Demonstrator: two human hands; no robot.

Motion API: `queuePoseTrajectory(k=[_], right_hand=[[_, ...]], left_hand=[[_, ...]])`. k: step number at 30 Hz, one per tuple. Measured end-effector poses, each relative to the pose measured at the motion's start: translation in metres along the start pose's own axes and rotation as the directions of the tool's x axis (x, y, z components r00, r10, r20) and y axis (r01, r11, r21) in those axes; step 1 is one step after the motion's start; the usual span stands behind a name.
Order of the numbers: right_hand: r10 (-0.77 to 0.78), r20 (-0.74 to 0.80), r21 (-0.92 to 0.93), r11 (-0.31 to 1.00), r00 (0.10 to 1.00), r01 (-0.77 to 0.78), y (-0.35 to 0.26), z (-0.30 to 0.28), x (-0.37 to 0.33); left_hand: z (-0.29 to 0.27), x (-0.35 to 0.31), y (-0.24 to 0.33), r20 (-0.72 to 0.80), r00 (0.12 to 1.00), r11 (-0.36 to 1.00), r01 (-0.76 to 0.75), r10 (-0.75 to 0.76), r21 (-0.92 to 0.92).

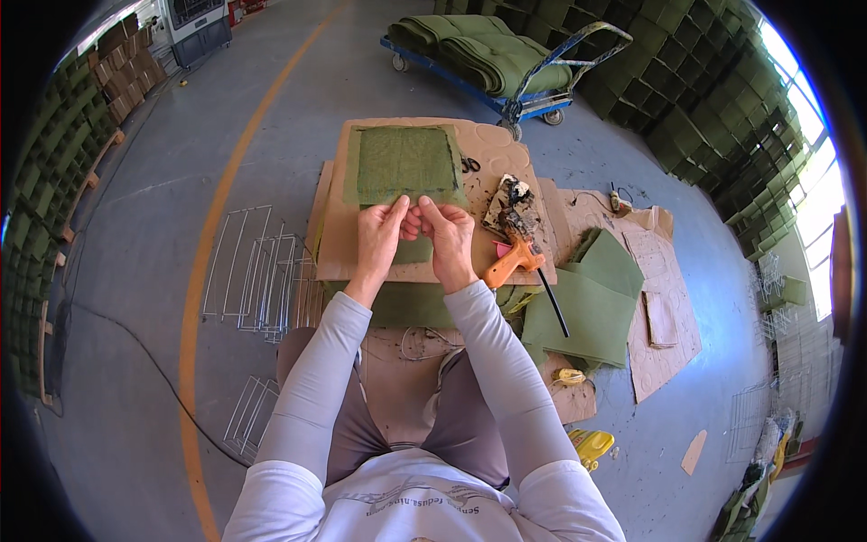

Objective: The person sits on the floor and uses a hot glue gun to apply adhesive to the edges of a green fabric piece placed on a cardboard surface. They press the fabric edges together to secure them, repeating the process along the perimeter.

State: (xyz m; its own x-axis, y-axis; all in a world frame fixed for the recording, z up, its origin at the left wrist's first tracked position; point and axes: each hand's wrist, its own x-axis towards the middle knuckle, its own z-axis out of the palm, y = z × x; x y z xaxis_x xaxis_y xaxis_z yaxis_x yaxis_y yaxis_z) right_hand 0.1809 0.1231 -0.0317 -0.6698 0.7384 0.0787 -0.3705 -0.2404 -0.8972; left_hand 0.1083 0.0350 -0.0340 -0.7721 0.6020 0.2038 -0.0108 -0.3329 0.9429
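Observation:
A green mesh sheet [402, 163] with a paler border lies on a cardboard-topped work surface [334, 257] in front of me. At its near edge, my left hand [381, 237] and my right hand [449, 237] are close together, thumbs and fingertips pinched on that edge. The curled fingers partly hide what is between them. Below the hands, a strip of green material [414, 250] shows on the cardboard. Right of my right hand lies an orange glue gun [513, 262] with a black stick, its nozzle end against a dark, crusted lump [517, 212].
Black-handled scissors [470, 164] lie beside the sheet. Green sheets [587, 303] and cardboard [664, 271] spread to the right. Wire frames [271, 271] stand on the left floor. A blue cart [533, 99] carries folded green material [483, 54]. A cable [153, 361] crosses the floor.

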Motion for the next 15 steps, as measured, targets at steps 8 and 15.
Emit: queuePoseTrajectory(k=[8, 15], right_hand=[[-0.045, -0.146, -0.002, 0.999, 0.988, 0.045, 0.008, 0.010, -0.003], [-0.026, -0.024, 0.007, 1.000, 0.999, 0.026, 0.003, 0.009, -0.003]], left_hand=[[0.004, 0.001, -0.015, -0.052, 0.998, 0.995, -0.033, 0.037, 0.090], [-0.008, -0.002, 0.010, 0.003, 0.997, 0.997, 0.072, -0.072, 0.006]])
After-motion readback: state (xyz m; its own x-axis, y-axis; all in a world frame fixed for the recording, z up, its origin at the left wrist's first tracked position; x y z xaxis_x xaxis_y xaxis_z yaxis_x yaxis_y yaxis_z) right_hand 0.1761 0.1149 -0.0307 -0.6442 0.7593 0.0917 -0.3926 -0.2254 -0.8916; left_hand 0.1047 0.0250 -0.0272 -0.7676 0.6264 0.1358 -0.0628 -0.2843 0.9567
